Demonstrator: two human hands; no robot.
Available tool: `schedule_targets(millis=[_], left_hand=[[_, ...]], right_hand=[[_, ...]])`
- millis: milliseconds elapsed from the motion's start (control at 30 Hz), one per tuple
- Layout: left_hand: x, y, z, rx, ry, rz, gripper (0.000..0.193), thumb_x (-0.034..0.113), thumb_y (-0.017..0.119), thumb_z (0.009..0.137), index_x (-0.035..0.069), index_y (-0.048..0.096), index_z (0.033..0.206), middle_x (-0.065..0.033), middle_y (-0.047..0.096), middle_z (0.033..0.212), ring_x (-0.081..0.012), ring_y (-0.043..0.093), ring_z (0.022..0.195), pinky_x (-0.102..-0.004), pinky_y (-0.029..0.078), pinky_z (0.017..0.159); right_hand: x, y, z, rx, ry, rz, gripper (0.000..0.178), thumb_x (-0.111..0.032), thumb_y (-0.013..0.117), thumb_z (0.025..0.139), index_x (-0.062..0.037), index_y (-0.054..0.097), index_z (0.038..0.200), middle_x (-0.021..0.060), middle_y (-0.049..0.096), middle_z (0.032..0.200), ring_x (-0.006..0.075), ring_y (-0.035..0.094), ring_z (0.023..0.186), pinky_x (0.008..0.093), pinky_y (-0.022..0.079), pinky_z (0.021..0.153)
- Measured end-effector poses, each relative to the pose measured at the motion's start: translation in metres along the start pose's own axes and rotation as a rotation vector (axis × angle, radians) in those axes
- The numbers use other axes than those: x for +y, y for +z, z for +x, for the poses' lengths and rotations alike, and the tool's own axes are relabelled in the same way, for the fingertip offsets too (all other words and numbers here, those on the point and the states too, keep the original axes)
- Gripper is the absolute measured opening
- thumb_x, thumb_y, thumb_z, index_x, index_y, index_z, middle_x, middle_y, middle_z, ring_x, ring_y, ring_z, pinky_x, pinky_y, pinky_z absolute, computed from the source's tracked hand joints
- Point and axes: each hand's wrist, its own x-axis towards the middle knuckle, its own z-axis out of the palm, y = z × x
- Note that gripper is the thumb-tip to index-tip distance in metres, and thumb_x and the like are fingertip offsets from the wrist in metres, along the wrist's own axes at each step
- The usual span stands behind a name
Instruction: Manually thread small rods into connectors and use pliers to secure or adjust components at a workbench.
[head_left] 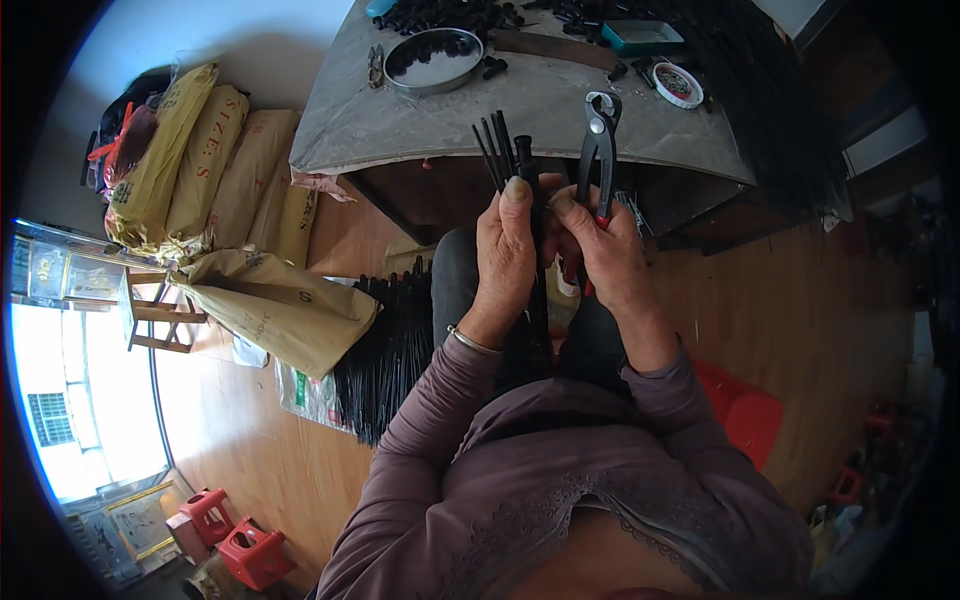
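My left hand (506, 246) is closed around a bundle of black rods (497, 148), its thumb pressed along them. Several thin rods fan out above the fingers, beside a thicker black tube (524, 152) with a knobbed top. The lower part of the bundle runs down between my knees. In my right hand (606, 254) is a pair of pincers (597, 143) with a dark head and red handles. The jaws point up and away from the rods. Both hands are close together in front of the table edge, and the right fingertips near the tube are partly hidden.
On the grey table (400, 128) are a round metal pan (436, 84), a teal tray (642, 38), a small white dish (678, 86) and black parts. Many black rods (385, 360) lie left of my legs by a tan sack (285, 300). A red stool (735, 410) stands right.
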Motion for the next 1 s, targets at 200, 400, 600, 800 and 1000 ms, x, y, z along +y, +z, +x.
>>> schedule_targets(millis=[200,400,600,800,1000], left_hand=[[-0.001,0.000,0.001,0.002,-0.001,0.018,0.053,0.048,0.039,0.100,0.000,0.060,0.106,0.0013,0.055,0.065,-0.0029,0.045,0.048,-0.0186,0.033,0.044],[-0.002,0.004,0.002,0.037,0.019,0.014,0.055,0.049,0.039,0.099,-0.001,0.062,0.102,0.0011,0.056,0.066,-0.0034,0.045,0.049,-0.0188,0.036,0.045],[0.003,-0.001,0.005,-0.042,-0.069,-0.043,0.060,0.053,0.037,0.099,-0.001,0.063,0.100,0.0015,0.055,0.064,-0.0032,0.043,0.048,-0.0192,0.032,0.044],[0.004,-0.017,0.013,-0.062,-0.138,-0.078,0.064,0.055,0.035,0.098,-0.002,0.064,0.090,0.0000,0.052,0.058,-0.0058,0.042,0.044,-0.0212,0.032,0.042],[0.004,-0.014,0.014,0.001,-0.212,-0.034,0.065,0.056,0.034,0.098,0.000,0.063,0.083,0.0007,0.046,0.049,-0.0065,0.040,0.041,-0.0223,0.030,0.040]], right_hand=[[0.007,-0.001,0.003,0.006,-0.065,-0.018,0.022,-0.027,0.060,0.094,-0.0055,0.060,0.090,-0.0007,0.058,0.067,0.0066,0.056,0.056,0.0196,0.041,0.048],[0.003,0.006,0.000,0.119,-0.234,-0.257,0.018,-0.020,0.062,0.093,-0.0024,0.060,0.090,-0.0005,0.057,0.067,0.0070,0.053,0.056,0.0215,0.043,0.051],[-0.007,0.006,0.003,0.101,-0.287,-0.354,0.014,-0.014,0.060,0.093,-0.0003,0.059,0.093,0.0031,0.058,0.067,0.0094,0.056,0.057,0.0235,0.045,0.051],[-0.058,-0.024,-0.011,-0.162,0.121,-0.191,0.020,-0.013,0.052,0.096,0.0025,0.052,0.110,0.0084,0.060,0.073,0.0102,0.055,0.051,0.0234,0.045,0.046],[-0.055,-0.039,-0.053,-0.398,0.556,-0.271,0.020,-0.011,0.046,0.097,0.0015,0.047,0.113,0.0038,0.052,0.066,0.0072,0.047,0.046,0.0227,0.042,0.043]])
